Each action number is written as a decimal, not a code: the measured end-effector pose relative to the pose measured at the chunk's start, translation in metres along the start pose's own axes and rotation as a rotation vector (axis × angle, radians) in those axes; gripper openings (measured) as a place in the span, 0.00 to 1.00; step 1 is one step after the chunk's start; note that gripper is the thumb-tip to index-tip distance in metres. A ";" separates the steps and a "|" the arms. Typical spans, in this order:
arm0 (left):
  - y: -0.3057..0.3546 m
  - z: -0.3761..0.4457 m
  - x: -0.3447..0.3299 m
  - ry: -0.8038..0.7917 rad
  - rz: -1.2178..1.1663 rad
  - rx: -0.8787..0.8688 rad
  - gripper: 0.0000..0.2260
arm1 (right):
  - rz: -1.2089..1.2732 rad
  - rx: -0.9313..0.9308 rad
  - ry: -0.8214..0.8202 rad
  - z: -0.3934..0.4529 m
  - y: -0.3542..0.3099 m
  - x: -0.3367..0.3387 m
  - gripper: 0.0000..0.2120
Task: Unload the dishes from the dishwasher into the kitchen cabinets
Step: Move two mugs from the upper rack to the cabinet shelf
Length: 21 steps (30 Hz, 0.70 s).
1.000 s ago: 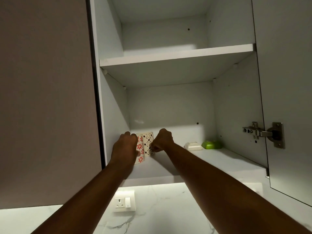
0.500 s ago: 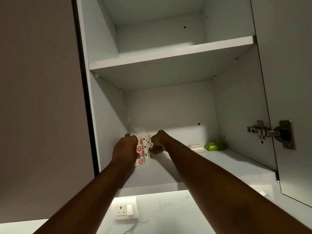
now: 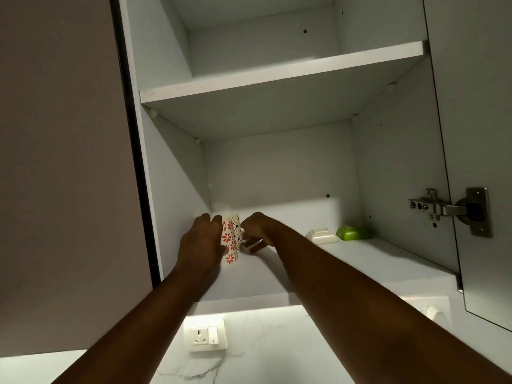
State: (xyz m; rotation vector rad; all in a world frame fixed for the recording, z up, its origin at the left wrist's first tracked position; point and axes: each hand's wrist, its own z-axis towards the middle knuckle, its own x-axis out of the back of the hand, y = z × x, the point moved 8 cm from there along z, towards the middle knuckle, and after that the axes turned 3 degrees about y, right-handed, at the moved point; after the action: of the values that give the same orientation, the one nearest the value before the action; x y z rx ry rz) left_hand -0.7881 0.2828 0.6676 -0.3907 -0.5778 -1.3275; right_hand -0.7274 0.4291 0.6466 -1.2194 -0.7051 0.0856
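A closed cabinet door (image 3: 63, 162) fills the left of the scene. To its right stands the open wall cabinet (image 3: 166, 189), with an upper shelf (image 3: 277, 76) and a lower shelf (image 3: 360, 261). The person's left hand (image 3: 201, 245) is at the far left of the lower shelf, close to the cabinet's left wall, fingers curled round the left side of a cup with a red flower pattern (image 3: 229, 245), which stands upright on the shelf. Directly behind and to the right of it, touching or nearly touching, stands a cup with a black diamond pattern (image 3: 237, 230), mostly hidden by the red one. The right hand (image 3: 256, 230) is just right of this second cup with fingers bent toward it; whether it grips the cup or only touches it cannot be told. Further right, at the far side of the lower shelf, lie a cream-coloured rectangular object (image 3: 321, 235) and, just beside it, a green one (image 3: 353, 232). A metal hinge (image 3: 448, 210) joins the right wall to the open cabinet door (image 3: 484, 134). Below the cabinet, a white wall socket (image 3: 206, 333) sits on the lit marble backsplash (image 3: 263, 347).
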 end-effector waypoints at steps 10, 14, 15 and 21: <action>0.001 -0.012 0.017 -0.025 -0.007 0.027 0.32 | -0.118 0.083 0.245 -0.036 -0.004 0.033 0.12; 0.004 -0.016 0.035 -0.013 0.011 0.010 0.29 | -0.264 0.143 0.246 -0.063 -0.008 0.035 0.11; 0.006 -0.021 0.041 0.006 0.031 -0.024 0.28 | -0.272 0.172 0.254 -0.068 -0.009 0.036 0.11; 0.032 -0.070 0.079 0.124 0.076 -0.198 0.20 | -0.342 0.287 0.301 -0.105 -0.007 0.041 0.12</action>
State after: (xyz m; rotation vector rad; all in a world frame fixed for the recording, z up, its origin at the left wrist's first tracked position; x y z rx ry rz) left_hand -0.7341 0.1866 0.6607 -0.4833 -0.3262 -1.3295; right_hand -0.6404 0.3567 0.6538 -0.8023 -0.6037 -0.2679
